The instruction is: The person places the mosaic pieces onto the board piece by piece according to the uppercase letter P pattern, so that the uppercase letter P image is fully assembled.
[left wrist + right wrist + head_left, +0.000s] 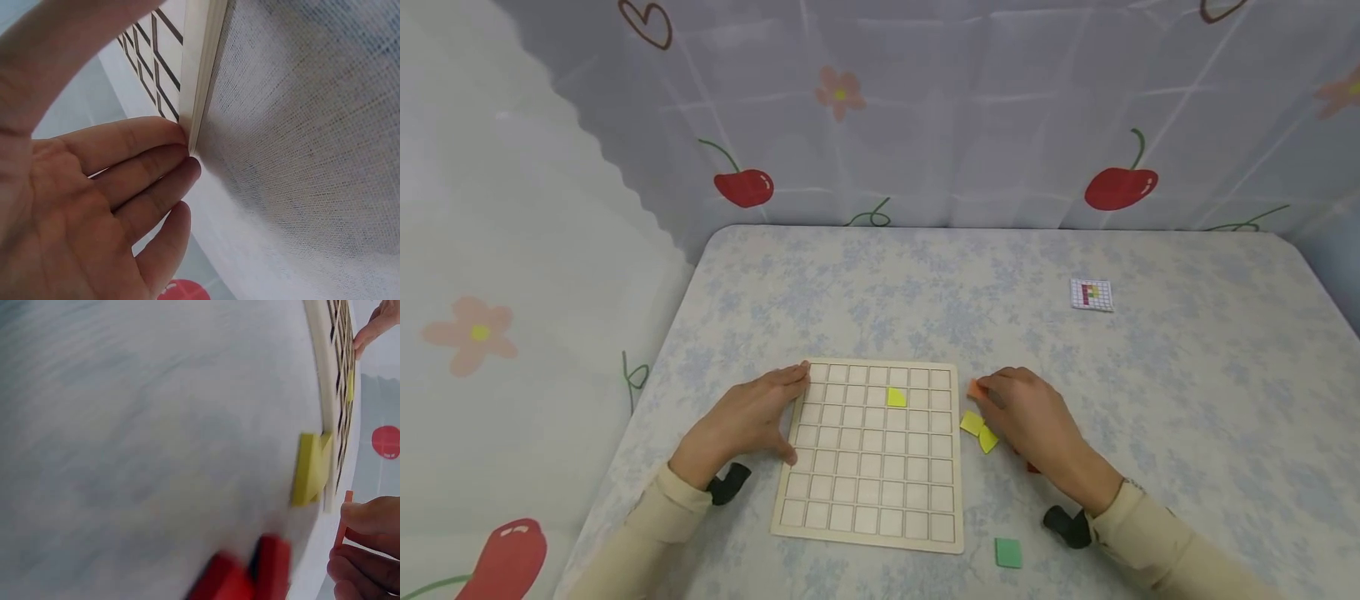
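Orange tile (976, 389) pinched beside the gridded board (958, 467)

The orange tile sits just off the board's right edge, near its far corner, between the thumb and fingers of the right hand (1028, 421). The right wrist view shows it thin and edge-on, with the thumb on one broad face; such a grip probably leaves its rim free and easy to steer. Whether it touches the worktop (880, 283) cannot be told.

The board lies flat, squarely before the person, which likely puts every cell within reach of both hands. The left hand (748, 421) is spread along its left side, fingers straight, fingertips at the far left corner and thumb on the border nearer the person. It grips nothing; the touch seems meant to keep the board from sliding.

One yellow tile (897, 397) with a rounded side rests in the second row from the far edge, fifth column from the left.

Two loose yellow tiles (972, 422) lie touching or nearly so beside the board's right edge, and red tiles (272, 565) lie partly under the right hand: a handy side for pieces, it appears. A green tile (1008, 552) lies apart, nearer the person.

Farther off, a small card (1092, 295) with a coloured grid lies face up, out of the way yet readable, perhaps for reference.
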Demonstrator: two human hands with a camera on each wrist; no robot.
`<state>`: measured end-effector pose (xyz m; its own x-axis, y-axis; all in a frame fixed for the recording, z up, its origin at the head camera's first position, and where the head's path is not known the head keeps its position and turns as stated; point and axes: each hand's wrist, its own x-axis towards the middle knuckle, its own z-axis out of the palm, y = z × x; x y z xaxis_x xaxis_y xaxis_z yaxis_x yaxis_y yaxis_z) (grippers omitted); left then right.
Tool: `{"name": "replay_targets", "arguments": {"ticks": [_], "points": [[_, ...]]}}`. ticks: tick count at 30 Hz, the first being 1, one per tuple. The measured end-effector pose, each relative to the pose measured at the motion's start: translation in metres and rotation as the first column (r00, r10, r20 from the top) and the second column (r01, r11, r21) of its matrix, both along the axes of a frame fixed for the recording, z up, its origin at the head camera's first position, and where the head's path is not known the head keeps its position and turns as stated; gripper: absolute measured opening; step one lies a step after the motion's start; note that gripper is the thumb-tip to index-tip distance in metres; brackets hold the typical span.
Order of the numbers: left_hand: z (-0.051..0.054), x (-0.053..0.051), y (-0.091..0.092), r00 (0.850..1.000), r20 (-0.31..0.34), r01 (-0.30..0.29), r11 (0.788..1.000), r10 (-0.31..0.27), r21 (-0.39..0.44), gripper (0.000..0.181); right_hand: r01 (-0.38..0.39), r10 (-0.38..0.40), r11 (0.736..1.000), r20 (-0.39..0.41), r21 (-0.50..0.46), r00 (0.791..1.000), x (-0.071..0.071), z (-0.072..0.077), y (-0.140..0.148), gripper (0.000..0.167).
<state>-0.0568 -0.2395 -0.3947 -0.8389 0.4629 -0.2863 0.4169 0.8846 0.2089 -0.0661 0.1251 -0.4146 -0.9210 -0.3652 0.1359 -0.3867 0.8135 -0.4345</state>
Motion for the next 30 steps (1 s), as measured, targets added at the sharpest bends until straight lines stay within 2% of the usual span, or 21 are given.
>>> {"name": "replay_targets", "arguments": {"ticks": [5, 10, 14, 20, 25, 30], "points": [[0.001, -0.001, 0.000, 1.000, -0.001, -0.004, 1.000, 0.004, 0.001, 0.111, -0.090, 0.090, 0.996, -0.001, -0.014, 0.996, -0.008, 0.007, -0.031, 0.018], [0.001, -0.001, 0.001, 1.000, 0.015, -0.025, 1.000, 0.025, 0.005, 0.112, -0.161, 0.170, 0.980, 0.082, -0.115, 0.982, -0.015, 0.008, -0.068, 0.016], [0.001, -0.001, 0.002, 0.999, 0.022, -0.032, 0.999, 0.031, 0.009, 0.112, -0.214, 0.232, 0.965, 0.116, -0.153, 0.966, -0.018, 0.004, -0.090, 0.011], [0.000, 0.000, 0.004, 0.999, 0.029, -0.028, 1.000, 0.028, 0.003, 0.112, -0.270, 0.281, 0.954, 0.073, -0.131, 0.957, -0.018, -0.005, -0.102, 0.009], [0.001, -0.001, 0.003, 0.999, 0.021, -0.030, 1.000, 0.030, -0.002, 0.112, -0.290, 0.295, 0.952, 0.039, -0.100, 0.955, -0.019, -0.004, -0.104, 0.010], [0.001, -0.001, 0.002, 0.999, 0.017, -0.027, 1.000, 0.027, -0.009, 0.112, -0.362, 0.362, 0.931, -0.017, -0.040, 0.932, -0.019, -0.002, -0.108, 0.013]]}}
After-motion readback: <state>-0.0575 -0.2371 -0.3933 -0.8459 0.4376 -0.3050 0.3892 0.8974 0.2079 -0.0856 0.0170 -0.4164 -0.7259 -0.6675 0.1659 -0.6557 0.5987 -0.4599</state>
